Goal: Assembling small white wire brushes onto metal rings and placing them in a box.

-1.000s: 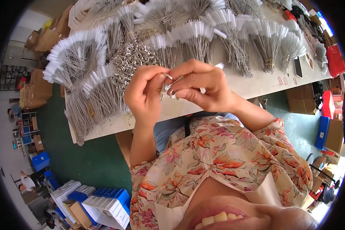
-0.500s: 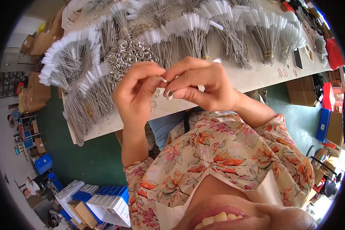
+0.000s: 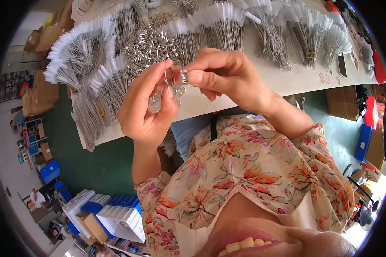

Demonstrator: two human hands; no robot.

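Observation:
Over the table's near edge my left hand (image 3: 143,109) holds a metal key ring (image 3: 166,78) upright between thumb and forefinger. My right hand (image 3: 231,81) meets it from the right, its thumb and forefinger pinching a small stack of shiny metal rings (image 3: 184,76). The stack is beside the key ring; whether they touch or link I cannot tell. Just behind the hands lies a heap of metal rings (image 3: 148,46). A few loose rings (image 3: 179,91) lie on the table below my fingers, partly hidden by the left hand.
Bundles of thin wire brushes with white bristles (image 3: 79,43) cover much of the white table (image 3: 266,79). A phone (image 3: 342,66) lies near the right edge. Cardboard boxes (image 3: 342,103) stand to the right, and white and blue crates (image 3: 123,222) stand on the green floor at lower left.
My hands have drawn slightly apart. The left fingers have opened out around the key ring, which now shows upright, and the ring stack in my right hand has come into clearer view.

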